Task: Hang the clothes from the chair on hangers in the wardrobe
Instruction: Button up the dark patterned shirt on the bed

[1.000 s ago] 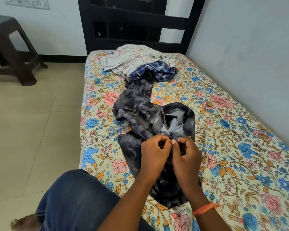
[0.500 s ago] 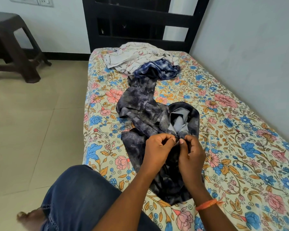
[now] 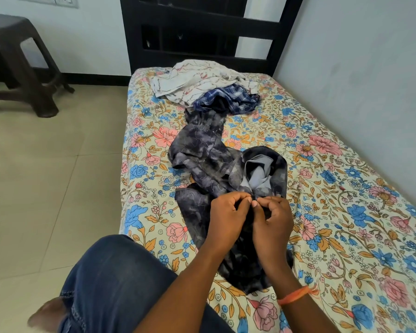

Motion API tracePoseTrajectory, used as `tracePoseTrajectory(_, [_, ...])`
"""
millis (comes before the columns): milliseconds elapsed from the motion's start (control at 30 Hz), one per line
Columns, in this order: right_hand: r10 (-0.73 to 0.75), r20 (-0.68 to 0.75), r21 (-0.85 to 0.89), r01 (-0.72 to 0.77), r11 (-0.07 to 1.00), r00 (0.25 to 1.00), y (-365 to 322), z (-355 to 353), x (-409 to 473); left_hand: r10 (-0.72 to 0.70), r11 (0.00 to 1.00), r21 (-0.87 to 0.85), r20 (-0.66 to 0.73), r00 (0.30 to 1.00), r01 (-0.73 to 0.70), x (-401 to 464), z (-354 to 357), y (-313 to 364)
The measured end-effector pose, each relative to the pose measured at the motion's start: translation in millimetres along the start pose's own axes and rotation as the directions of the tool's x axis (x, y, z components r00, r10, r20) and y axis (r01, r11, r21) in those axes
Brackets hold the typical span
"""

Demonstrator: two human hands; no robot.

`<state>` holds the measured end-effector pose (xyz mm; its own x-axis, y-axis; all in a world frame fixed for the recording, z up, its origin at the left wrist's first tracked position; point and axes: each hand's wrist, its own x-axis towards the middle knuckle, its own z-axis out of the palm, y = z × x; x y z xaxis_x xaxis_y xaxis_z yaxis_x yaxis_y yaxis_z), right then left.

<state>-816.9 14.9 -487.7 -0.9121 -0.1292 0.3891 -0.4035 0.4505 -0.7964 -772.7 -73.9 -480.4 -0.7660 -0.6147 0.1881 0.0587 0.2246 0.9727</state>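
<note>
Pinching with both hands, I have my left hand (image 3: 227, 218) and my right hand (image 3: 273, 221) closed on the placket of the dark patterned shirt (image 3: 202, 162), fingertips almost meeting just below its open collar. My guess is that I am working a button there, though the button itself is hidden behind my fingers. Holding the cloth so near the neck makes sense: the front has to be freed or fastened before a hanger can carry the shoulders.

That shirt lies stretched along the flowered bedsheet (image 3: 346, 212), collar toward me with its pale lining showing, the tail running away up the bed. I judge it is spread flat so that the bed bears the weight and both hands are spared for the small work.

Beyond it, touching its far end, sits a blue checked garment (image 3: 228, 100), and behind that a crumpled white printed garment (image 3: 197, 78) near the dark headboard (image 3: 202, 32). They wait their turn. No hanger and no wardrobe show here, so the hanging proper has not begun.

A brown plastic stool (image 3: 17, 66) stands on the tiled floor, well apart on the left.
</note>
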Motion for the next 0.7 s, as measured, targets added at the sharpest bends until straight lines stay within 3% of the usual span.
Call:
tracePoseTrajectory(433, [0.150,0.026,0.271,-0.152,0.951,0.988,-3.8,-5.9,-7.6,0.020,0.998,0.063,-0.047,0.999,-0.017,-2.2,1.3,-1.9])
tracePoseTrajectory(700, [0.069,0.120,0.203,-0.093,0.975,0.990,2.8,-20.1,7.3,0.029,0.994,0.103,0.044,0.999,-0.034,1.8,-0.5,-5.8])
